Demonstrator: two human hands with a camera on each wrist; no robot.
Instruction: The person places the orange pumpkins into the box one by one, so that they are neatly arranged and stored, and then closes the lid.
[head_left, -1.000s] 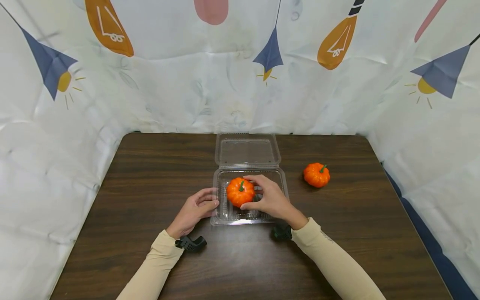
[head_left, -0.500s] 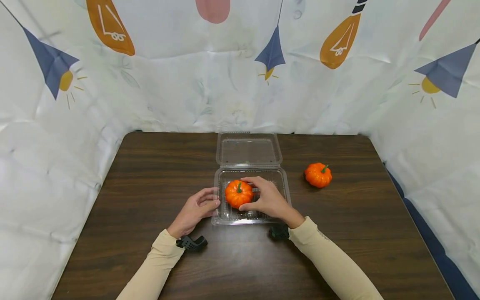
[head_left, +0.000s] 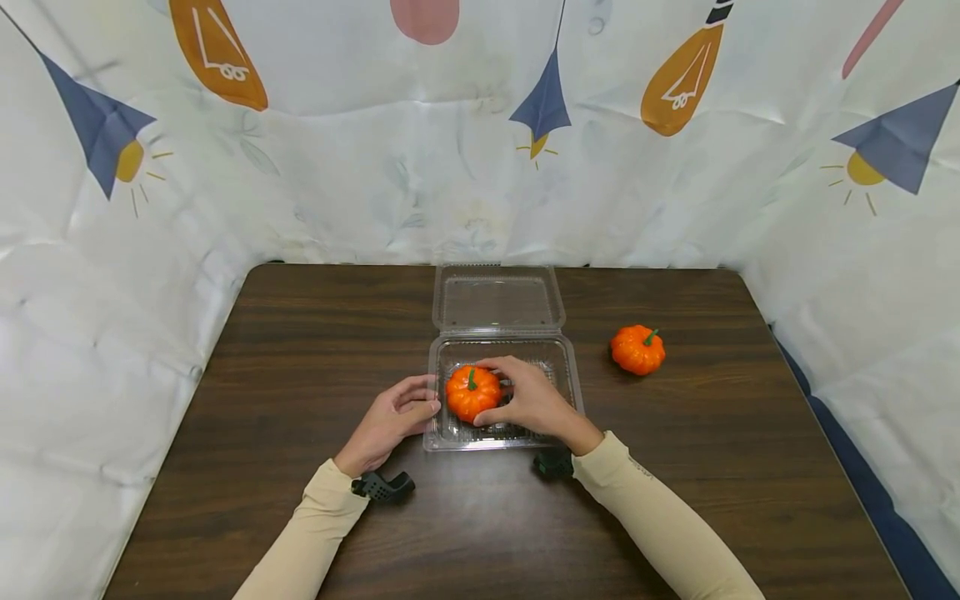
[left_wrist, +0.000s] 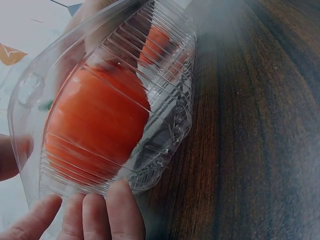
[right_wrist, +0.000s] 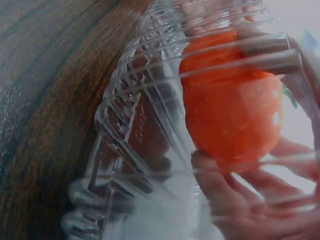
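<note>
Desk (head_left: 330,333): dark brown wood grain, rounded far corners | centre: clear plastic container (head_left: 487,443) lies open, lid (head_left: 498,302) toward far edge | right: orange pumpkin (head_left: 636,352) sits apart from container

White sheeting (head_left: 337,183) with printed blue lamps (head_left: 543,96) hangs behind and beside a wood-grain table (head_left: 322,333).

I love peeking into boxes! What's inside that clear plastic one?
One orange pumpkin and the fingers of the right hand holding it are inside the open clear clamshell container. In the head view, they cover part of its bottom, so that part can't be seen.
</note>
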